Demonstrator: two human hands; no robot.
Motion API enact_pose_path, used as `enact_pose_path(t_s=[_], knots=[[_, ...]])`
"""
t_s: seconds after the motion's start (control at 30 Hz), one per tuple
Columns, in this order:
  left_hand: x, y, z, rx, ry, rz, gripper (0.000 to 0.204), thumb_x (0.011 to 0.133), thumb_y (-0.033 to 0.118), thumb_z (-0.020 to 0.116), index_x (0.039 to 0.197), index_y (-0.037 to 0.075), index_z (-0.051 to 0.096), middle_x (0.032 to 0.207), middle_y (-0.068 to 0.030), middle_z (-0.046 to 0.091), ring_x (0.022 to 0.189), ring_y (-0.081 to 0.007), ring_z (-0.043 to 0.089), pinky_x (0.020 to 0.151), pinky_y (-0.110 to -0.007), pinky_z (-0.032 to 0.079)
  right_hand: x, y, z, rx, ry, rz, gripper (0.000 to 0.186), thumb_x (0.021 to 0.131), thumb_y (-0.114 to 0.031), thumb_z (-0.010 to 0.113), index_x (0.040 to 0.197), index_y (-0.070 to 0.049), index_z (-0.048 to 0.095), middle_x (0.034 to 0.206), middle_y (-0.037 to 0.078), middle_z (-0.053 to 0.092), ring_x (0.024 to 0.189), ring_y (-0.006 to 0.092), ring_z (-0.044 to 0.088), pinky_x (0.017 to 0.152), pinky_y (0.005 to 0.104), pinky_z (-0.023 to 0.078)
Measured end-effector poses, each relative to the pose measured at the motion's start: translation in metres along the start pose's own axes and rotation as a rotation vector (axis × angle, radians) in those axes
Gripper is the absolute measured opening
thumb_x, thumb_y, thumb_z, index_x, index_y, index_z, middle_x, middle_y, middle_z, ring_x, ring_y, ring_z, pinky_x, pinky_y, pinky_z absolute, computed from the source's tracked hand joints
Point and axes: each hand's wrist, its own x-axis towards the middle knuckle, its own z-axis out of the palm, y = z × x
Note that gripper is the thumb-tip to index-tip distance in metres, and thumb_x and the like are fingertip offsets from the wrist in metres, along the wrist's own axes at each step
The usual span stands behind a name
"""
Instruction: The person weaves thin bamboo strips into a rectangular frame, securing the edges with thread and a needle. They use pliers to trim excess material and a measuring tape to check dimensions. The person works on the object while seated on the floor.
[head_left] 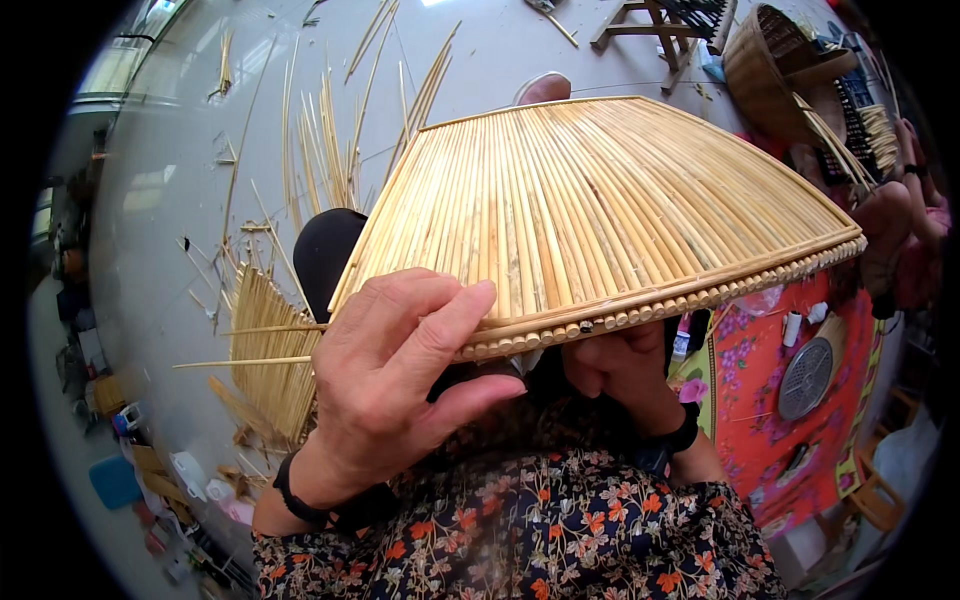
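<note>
A fan-shaped panel of pale yellow stalks (570, 210) lies tilted before me, its stalks side by side and a row of round cut ends along the near edge. My left hand (385, 365) grips its near left corner, fingers on top and thumb stretched out just below the edge. Two loose-ended stalks (245, 362) stick out leftward from behind that hand; whether it holds them I cannot tell. Under the near edge is my right hand (625, 370), its fingers curled and partly hidden by the panel, so what they hold does not show.
Loose stalks (325, 150) are scattered on the grey tiled floor, with a stalk bundle (265, 350) at left. To the right, a red floral cloth (745, 410) bears a round metal disc (806, 378). A wicker basket (770, 70) stands at far right, near another person's arm (905, 215).
</note>
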Motion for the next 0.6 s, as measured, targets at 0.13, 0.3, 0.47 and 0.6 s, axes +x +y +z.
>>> enact_pose_path(t_s=[0.13,0.3,0.47,0.6], knots=[[0.0,-0.004,0.009,-0.033,0.035,0.018,0.065,0.063,0.021,0.089,0.121,0.001,0.066,0.103,-0.0117,0.062,0.09,-0.0259,0.061,0.075,-0.035,0.053,0.0,-0.003,-0.002,-0.002,0.011,-0.017,0.025,0.093,0.001,0.059,0.117,0.001,0.064,0.088,0.008,0.07,0.049,0.008,0.053,0.043,0.0211,0.04],[-0.002,-0.002,0.013,-0.021,0.067,-0.005,0.059,0.063,0.017,0.088,0.116,0.001,0.068,0.098,-0.0108,0.061,0.086,-0.0253,0.061,0.073,-0.034,0.052,0.0,-0.002,-0.009,-0.037,-0.026,-0.075,0.022,0.093,0.002,0.06,0.114,0.002,0.066,0.084,0.007,0.068,0.05,0.0074,0.053,0.043,0.0208,0.04],[-0.002,0.001,0.017,0.033,0.115,0.044,0.05,0.063,0.01,0.086,0.11,0.001,0.072,0.09,-0.008,0.06,0.08,-0.0223,0.058,0.066,-0.032,0.049,-0.002,-0.005,-0.007,-0.093,0.018,-0.102,0.017,0.092,0.002,0.061,0.107,0.003,0.069,0.072,0.004,0.065,0.049,0.0074,0.054,0.044,0.0206,0.041],[0.001,0.004,0.024,0.039,0.172,0.106,0.05,0.061,0.007,0.083,0.109,0.003,0.073,0.085,-0.0048,0.057,0.074,-0.0199,0.055,0.06,-0.03,0.045,-0.004,-0.012,-0.009,-0.177,0.043,-0.141,0.015,0.092,0.002,0.062,0.104,0.003,0.07,0.069,0.004,0.064,0.048,0.0078,0.054,0.044,0.0209,0.041]])
